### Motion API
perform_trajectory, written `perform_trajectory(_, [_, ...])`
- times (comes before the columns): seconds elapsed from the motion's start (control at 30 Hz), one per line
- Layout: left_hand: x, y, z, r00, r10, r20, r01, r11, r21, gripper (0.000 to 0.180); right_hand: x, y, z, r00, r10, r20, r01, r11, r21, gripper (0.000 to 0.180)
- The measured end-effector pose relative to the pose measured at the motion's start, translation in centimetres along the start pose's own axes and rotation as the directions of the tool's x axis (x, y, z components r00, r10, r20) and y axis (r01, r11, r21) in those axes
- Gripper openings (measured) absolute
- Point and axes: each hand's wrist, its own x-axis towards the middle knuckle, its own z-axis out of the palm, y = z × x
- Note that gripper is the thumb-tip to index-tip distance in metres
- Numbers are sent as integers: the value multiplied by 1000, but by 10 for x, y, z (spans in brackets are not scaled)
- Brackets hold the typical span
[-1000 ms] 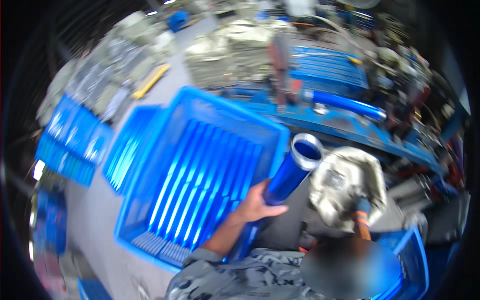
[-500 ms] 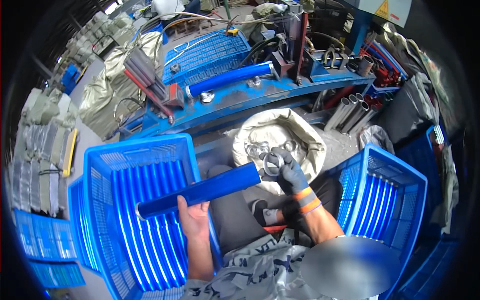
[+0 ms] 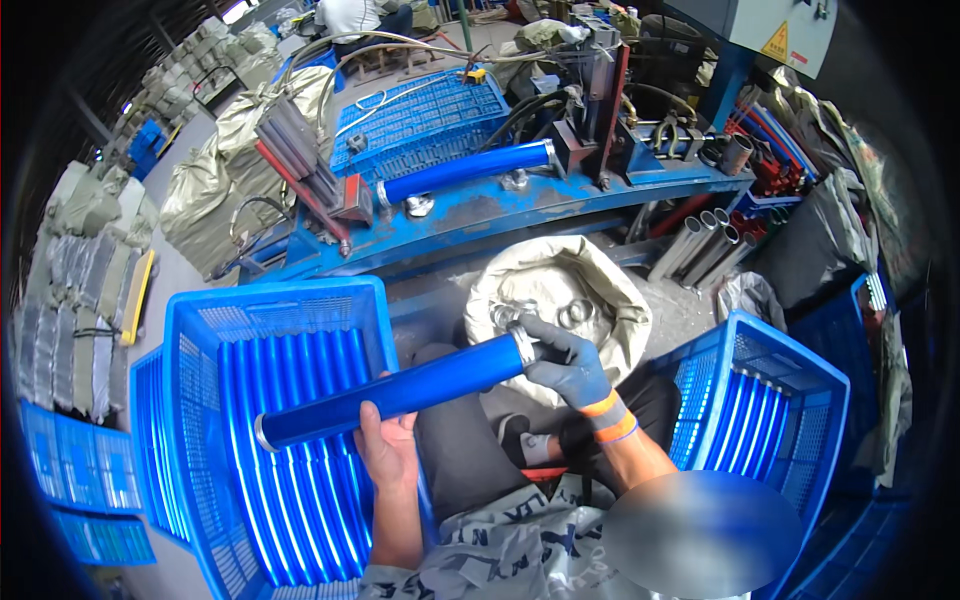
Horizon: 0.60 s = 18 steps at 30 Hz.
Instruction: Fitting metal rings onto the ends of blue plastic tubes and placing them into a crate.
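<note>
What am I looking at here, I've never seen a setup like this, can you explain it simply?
There's no robot: these are a person's own hands, seen from a fisheye camera worn on the head and looking down, which is why straight edges bend. The bare left hand holds a shiny blue tube. The right hand, in a grey glove, has its fingers on the silver ring at the tube's right end. Beyond it, a pale sack contains loose metal rings. More blue tubes lie in the left crate and the right crate. Farther away, a similar tube lies along the blue workbench.
</note>
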Motion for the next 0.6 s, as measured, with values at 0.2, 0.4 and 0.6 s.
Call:
perform_trajectory(0.2, [17, -23, 2, 1000, 0, 20, 0, 1000, 10, 54, 18, -6, -10, 998, 28, -51, -30, 999, -32, 79])
perform_trajectory(0.4, [53, -29, -13, 993, -105, -51, 89, 964, -249, 62, 93, -34, -27, 988, -150, 45, 157, 952, -265, 73])
perform_trajectory(0.6, [76, 10, 3, 996, -75, -47, 59, 961, -269, 59, 285, -47, -53, 872, -479, 102, 283, 323, -903, 68])
